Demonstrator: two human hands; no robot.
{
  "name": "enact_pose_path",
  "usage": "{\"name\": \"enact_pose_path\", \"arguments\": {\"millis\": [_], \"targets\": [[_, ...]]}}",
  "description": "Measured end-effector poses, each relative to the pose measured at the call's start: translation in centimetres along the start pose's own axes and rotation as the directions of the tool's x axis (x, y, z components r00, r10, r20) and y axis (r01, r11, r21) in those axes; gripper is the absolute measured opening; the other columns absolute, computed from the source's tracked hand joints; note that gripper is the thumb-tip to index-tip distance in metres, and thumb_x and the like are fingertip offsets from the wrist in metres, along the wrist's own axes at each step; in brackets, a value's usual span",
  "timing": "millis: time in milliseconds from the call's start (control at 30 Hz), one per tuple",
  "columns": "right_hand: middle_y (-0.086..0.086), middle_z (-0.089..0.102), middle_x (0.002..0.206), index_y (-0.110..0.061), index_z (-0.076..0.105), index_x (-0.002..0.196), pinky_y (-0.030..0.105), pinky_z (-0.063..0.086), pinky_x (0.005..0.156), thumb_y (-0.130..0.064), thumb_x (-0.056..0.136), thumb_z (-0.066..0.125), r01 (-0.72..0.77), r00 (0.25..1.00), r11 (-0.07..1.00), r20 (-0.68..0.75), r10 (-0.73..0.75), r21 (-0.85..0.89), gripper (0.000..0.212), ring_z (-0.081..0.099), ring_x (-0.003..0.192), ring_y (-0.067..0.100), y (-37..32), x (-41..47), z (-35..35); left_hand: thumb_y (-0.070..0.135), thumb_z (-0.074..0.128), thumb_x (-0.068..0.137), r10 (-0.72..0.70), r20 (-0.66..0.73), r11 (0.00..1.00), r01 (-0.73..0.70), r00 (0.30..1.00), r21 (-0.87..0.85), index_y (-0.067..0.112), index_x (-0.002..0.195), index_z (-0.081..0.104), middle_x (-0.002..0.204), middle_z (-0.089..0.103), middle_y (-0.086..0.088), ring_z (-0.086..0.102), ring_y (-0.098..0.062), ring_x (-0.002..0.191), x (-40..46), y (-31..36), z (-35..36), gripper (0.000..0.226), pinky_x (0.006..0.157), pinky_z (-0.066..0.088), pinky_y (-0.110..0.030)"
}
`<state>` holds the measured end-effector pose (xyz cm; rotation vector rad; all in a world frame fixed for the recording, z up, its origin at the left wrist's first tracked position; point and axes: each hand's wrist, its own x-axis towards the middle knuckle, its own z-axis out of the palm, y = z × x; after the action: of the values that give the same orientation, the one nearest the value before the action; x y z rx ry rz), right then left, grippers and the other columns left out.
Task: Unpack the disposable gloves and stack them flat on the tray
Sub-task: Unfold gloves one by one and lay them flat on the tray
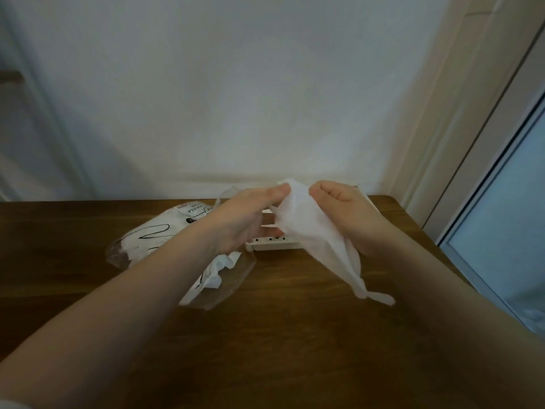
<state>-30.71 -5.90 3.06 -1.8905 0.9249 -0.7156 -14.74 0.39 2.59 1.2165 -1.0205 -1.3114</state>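
So, glove: one thin white disposable glove [306,228] held up in the air between both hands, above the near edge of the tray; its lower end hangs down and trails toward the right forearm.
Left hand grip: left hand [244,219] pinches the glove's upper edge, thumb and fingertips pressed together on the film.
Right hand grip: right hand [351,214] has fingers curled, pinching the same upper edge just beside the left pinch; top edge bunched between the two.
Tray: pale tray [274,245] on the counter [295,335] behind the hands, mostly hidden; whether any gloves lie in it, can't tell.
Packet: clear plastic packet [153,234] with printed label lies on the counter to the left, mouth toward the camera, more crumpled white gloves [218,270] spilling out.
Handling guess: very light, limp, no stiffness at all; drapes and folds on itself, probably clings and slides between the fingers.
Where to hold: likely best at the cuff edge, two pinches apart, so it hangs open and flat; a single-point hold would let it bunch.
Risk: wrinkles or doubles over when lowered; thin film could tear if tugged hard.
Placement note: probably needs laying down hanging end first, then smoothing with open fingers.
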Motion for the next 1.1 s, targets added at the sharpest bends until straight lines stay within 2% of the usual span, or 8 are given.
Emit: {"name": "enact_pose_path", "arguments": {"millis": [233,367,500,667,800,867,967,1100], "targets": [[-0.010,0.059,0.063,-0.016,0.064,0.084,0.017,0.042,0.053,-0.034,0.097,0.047,-0.038,0.989,0.999,0.141,0.034,0.024,0.028,0.054,0.054,0.001,0.5,1.0,-1.1,0.016,0.059,0.088,0.034,-0.035,0.992,-0.029,0.999,0.120,0.015,0.088,0.068,0.082,0.073,0.003,0.067,-0.013,0.081,0.6,0.4,1.0,0.009,0.076,0.054,-0.026],[-0.002,0.065,0.074,-0.012,0.066,0.085,0.025,0.048,0.066,-0.032,0.091,0.057,-0.038,0.975,0.999,0.222,0.029,0.034,0.023,0.062,0.067,0.010,1.9,1.4,-2.6,0.013,0.052,0.092,-0.004,-0.197,0.999,-0.005,0.980,-0.043,0.014,0.086,0.057,0.086,0.064,-0.003,0.061,-0.018,0.084,1.0,0.5,1.5,0.008,0.087,0.050,-0.037],[0.004,0.069,0.086,-0.010,0.067,0.084,0.039,0.050,0.088,-0.020,0.084,0.066,-0.087,0.966,0.996,0.245,0.081,0.015,0.011,0.064,0.086,0.021,3.8,2.2,-4.5,0.013,0.049,0.092,-0.038,-0.294,0.980,-0.022,0.955,-0.196,0.012,0.088,0.054,0.084,0.059,-0.005,0.060,-0.016,0.074,1.8,0.4,1.3,0.006,0.061,0.055,-0.027],[-0.002,0.072,0.100,-0.012,0.067,0.096,0.030,0.048,0.096,-0.017,0.071,0.064,-0.181,0.967,0.892,0.241,0.084,0.414,0.026,0.064,0.104,0.017,5.8,2.5,-5.9,0.008,0.047,0.092,-0.050,-0.357,0.975,-0.032,0.933,-0.219,0.010,0.092,0.054,0.092,0.057,-0.005,0.058,-0.018,0.084,3.5,-0.2,0.8,0.007,0.061,0.054,-0.026],[0.002,0.069,0.108,-0.012,0.062,0.109,0.034,0.050,0.092,-0.016,0.092,0.051,-0.277,0.959,0.757,0.220,0.179,0.591,0.021,0.065,0.101,0.018,7.6,3.2,-5.5,-0.002,0.035,0.094,-0.014,-0.300,1.000,0.013,0.954,-0.003,0.008,0.097,0.056,0.092,0.059,-0.007,0.055,-0.018,0.082,5.2,-1.3,0.9,0.024,0.070,0.049,-0.029],[0.003,0.067,0.114,-0.011,0.058,0.120,0.039,0.049,0.095,-0.024,0.097,0.049,-0.302,0.953,0.796,0.140,0.269,0.525,0.028,0.064,0.104,0.020,8.4,3.8,-5.2,-0.006,0.033,0.091,0.011,-0.319,0.999,0.003,0.948,0.044,0.006,0.097,0.056,0.088,0.058,-0.009,0.053,-0.018,0.074,5.8,-1.5,1.3,0.026,0.061,0.047,-0.027],[0.001,0.062,0.121,-0.014,0.051,0.130,0.043,0.047,0.099,-0.034,0.097,0.048,-0.308,0.949,0.911,0.020,0.315,0.273,0.038,0.060,0.109,0.020,8.9,4.3,-5.1,0.006,0.037,0.091,-0.091,-0.356,0.989,0.042,0.930,-0.141,0.005,0.093,0.055,0.081,0.055,-0.011,0.047,-0.019,0.063,6.8,-1.4,2.1,0.018,0.048,0.040,-0.025],[0.000,0.064,0.104,-0.021,0.058,0.109,0.033,0.055,0.074,-0.035,0.096,0.049,-0.209,0.978,0.977,0.028,0.208,0.045,0.021,0.063,0.091,0.017,8.0,4.5,-6.0,0.046,0.056,0.088,-0.183,-0.294,0.978,0.204,0.938,0.042,0.010,0.097,0.059,0.092,0.063,-0.004,0.059,-0.019,0.083,8.3,-1.7,2.1,0.038,0.070,0.051,-0.030]]}}
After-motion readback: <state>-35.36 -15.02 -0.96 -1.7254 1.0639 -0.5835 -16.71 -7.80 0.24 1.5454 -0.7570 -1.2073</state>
